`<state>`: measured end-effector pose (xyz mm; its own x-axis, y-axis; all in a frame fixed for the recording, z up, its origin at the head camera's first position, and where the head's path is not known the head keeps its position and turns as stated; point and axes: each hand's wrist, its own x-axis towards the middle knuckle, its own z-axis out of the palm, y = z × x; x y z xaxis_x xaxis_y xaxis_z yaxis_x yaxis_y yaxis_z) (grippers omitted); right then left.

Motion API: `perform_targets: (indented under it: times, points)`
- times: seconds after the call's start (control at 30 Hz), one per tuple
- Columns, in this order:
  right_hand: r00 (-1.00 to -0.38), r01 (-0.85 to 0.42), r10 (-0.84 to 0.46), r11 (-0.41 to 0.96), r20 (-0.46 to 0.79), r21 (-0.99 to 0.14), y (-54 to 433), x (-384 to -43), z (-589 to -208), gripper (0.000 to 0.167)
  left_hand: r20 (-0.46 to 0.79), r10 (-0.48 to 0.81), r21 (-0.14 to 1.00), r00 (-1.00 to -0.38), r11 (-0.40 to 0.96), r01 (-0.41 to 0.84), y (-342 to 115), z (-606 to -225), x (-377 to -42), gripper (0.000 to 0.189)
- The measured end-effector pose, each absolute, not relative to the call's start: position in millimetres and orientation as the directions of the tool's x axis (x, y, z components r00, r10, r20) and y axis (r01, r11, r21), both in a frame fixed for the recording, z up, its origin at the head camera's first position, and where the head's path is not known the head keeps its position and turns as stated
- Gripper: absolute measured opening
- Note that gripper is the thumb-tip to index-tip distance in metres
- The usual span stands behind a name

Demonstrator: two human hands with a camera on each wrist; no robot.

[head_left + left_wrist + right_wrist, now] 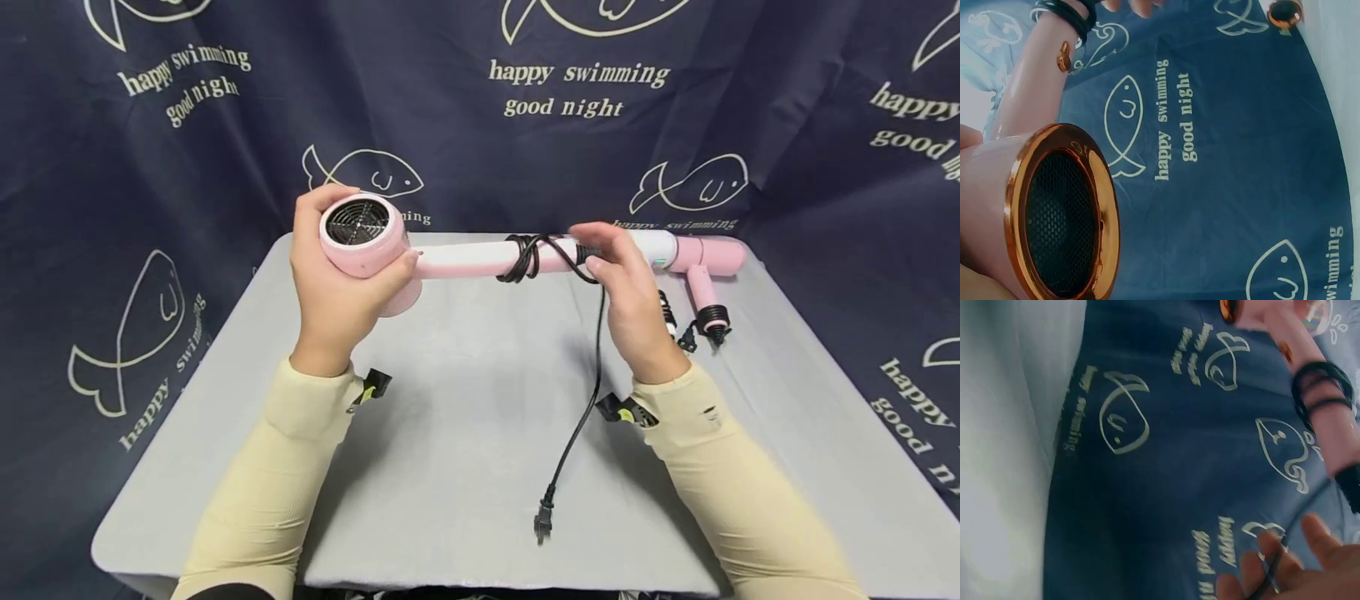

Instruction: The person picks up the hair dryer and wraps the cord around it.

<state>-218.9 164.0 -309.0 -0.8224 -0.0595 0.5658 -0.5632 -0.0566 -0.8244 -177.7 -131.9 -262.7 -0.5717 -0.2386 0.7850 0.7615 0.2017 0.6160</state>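
A pink and white hair dryer (pixel 465 259) is held up above the table, its handle pointing right. My left hand (pixel 330 283) grips its round head, fingers behind and thumb in front. The left wrist view shows the copper-rimmed mesh outlet (pixel 1060 219). A black power cord (pixel 522 258) is wound around the handle, and its loose length hangs down to a plug (pixel 543 518). My right hand (pixel 630 300) is at the handle's end, fingers spread. In the right wrist view the cord (pixel 1291 531) runs across these fingers, which are not curled round it.
On the table's right side lies another pink hair dryer (pixel 712 256) with its cord wound on the handle, beside a white dryer body (pixel 654 247). A grey-white cloth covers the table (pixel 465 400). A dark blue fish-print curtain (pixel 465 125) encloses the back and sides.
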Motion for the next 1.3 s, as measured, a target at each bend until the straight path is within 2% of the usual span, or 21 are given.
perform_targets:
  times: [0.13, 0.23, 0.4, 0.53, 0.87, 0.93, 1.03, 1.1, 1.17, 1.3]
  points:
    - [-0.811, -0.558, -0.117, -0.134, 0.573, -0.819, 162, -222, -319, 0.031, 0.73, -0.256, 0.676, -0.634, 0.134, 0.725, -133, -262, -181, 0.064]
    - [-0.788, -0.582, -0.122, -0.174, 0.604, -0.795, 163, -220, -319, 0.029, 0.695, -0.228, 0.716, -0.682, 0.133, 0.685, -136, -262, -182, 0.064]
    - [-0.782, -0.561, -0.157, -0.245, 0.603, -0.791, 171, -219, -315, 0.018, 0.639, -0.007, 0.757, -0.769, 0.185, 0.627, -138, -269, -183, 0.067]
    - [-0.791, -0.582, -0.144, -0.123, 0.595, -0.804, 170, -218, -313, 0.012, 0.59, 0.141, 0.784, -0.795, 0.136, 0.606, -135, -279, -187, 0.071]
    - [-0.794, -0.605, -0.116, 0.054, 0.596, -0.795, 150, -216, -320, 0.013, 0.514, 0.311, 0.836, -0.799, 0.027, 0.548, -115, -295, -186, 0.067]
    - [-0.82, -0.572, -0.131, 0.118, 0.558, -0.812, 147, -217, -324, 0.014, 0.541, 0.29, 0.827, -0.79, -0.014, 0.561, -113, -293, -184, 0.067]
    - [-0.87, -0.488, -0.184, 0.189, 0.457, -0.852, 143, -219, -331, 0.017, 0.613, 0.166, 0.788, -0.772, -0.061, 0.613, -116, -287, -181, 0.068]
    - [-0.872, -0.482, -0.246, 0.279, 0.424, -0.831, 141, -221, -337, 0.017, 0.66, 0.061, 0.751, -0.749, -0.086, 0.655, -120, -282, -181, 0.068]
    - [-0.874, -0.455, -0.316, 0.26, 0.37, -0.852, 139, -222, -343, 0.023, 0.685, -0.043, 0.72, -0.727, -0.117, 0.684, -125, -276, -180, 0.066]
    - [-0.833, -0.466, -0.446, 0.245, 0.328, -0.85, 135, -223, -351, 0.033, 0.688, -0.235, 0.686, -0.687, -0.1, 0.721, -130, -262, -175, 0.062]
